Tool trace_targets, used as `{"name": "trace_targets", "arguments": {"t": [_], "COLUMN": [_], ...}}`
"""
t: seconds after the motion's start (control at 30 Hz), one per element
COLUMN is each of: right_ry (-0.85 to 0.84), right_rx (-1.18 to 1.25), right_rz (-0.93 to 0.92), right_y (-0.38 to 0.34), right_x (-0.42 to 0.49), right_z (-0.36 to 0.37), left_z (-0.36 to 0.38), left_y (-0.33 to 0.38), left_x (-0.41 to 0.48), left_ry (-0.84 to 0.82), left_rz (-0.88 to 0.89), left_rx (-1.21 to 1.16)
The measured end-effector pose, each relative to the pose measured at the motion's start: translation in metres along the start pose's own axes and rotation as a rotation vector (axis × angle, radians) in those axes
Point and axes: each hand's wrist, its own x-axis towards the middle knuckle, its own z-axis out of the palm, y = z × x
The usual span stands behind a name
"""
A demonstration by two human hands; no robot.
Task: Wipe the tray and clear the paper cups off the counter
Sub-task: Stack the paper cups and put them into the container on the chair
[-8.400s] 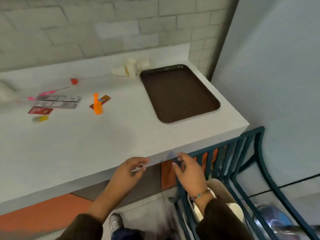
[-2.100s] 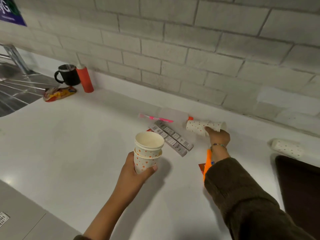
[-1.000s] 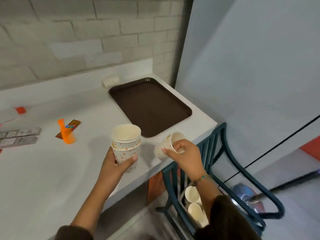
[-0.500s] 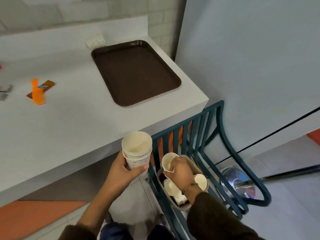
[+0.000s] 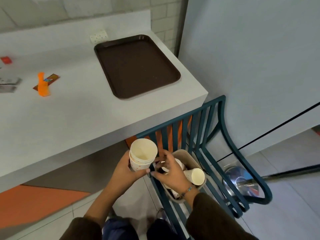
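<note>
Fingers and thumb of the left hand [image 5: 125, 173] curl round a nested stack of dotted paper cups [image 5: 142, 155], held upright just off the counter's [image 5: 86, 111] front edge. The right hand [image 5: 172, 174] hangs beside the stack, its fingers [image 5: 163, 154] loosely spread and half bent over a beige bin [image 5: 184, 153]; whether they touch the rim beneath, I cannot tell. Another cup [image 5: 194, 175] lies tilted in the bin, which sits on a teal slatted chair [image 5: 223, 134] at the counter's end. The brown tray [image 5: 136, 66] lies near the right corner, with bare counter along its near edge. One dotted cup [image 5: 98, 35] lies by the back wall, just past the tray's far left corner. An orange comb [image 5: 43, 84] sits well left
</note>
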Motion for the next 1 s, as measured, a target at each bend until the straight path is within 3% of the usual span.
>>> {"name": "trace_targets", "arguments": {"t": [0.1,0.3,0.47,0.6,0.77,0.87,0.93,1.0], "right_ry": [-0.004,0.296,0.414,0.516,0.487,0.369,0.3,0.319], "right_rx": [0.101,0.033,-0.143,-0.265,-0.381,-0.377,-0.497,-0.547], "right_rz": [-0.042,-0.051,0.041,0.223,0.428,0.59,0.719,0.694], "right_y": [-0.028,-0.041,-0.022,0.017,0.066,0.086,0.09,0.082], "right_x": [-0.019,-0.047,-0.061,-0.063,-0.052,-0.047,-0.045,-0.04], "right_z": [-0.015,-0.051,-0.075,-0.097,-0.099,-0.092,-0.088,-0.086], "left_z": [0.022,0.072,0.096,0.096,0.077,0.068,0.062,0.055], "left_y": [0.006,0.013,0.017,0.013,0.009,0.007,0.006,0.009], "left_x": [0.005,0.015,0.019,0.023,0.022,0.017,0.013,0.013], "left_ry": [-0.061,-0.241,-0.333,-0.313,-0.289,-0.275,-0.261,-0.248], "left_rz": [0.043,0.136,0.232,0.144,0.144,0.11,0.1,0.087], "left_rx": [-0.032,0.079,0.237,0.296,0.355,0.362,0.36,0.352]}}
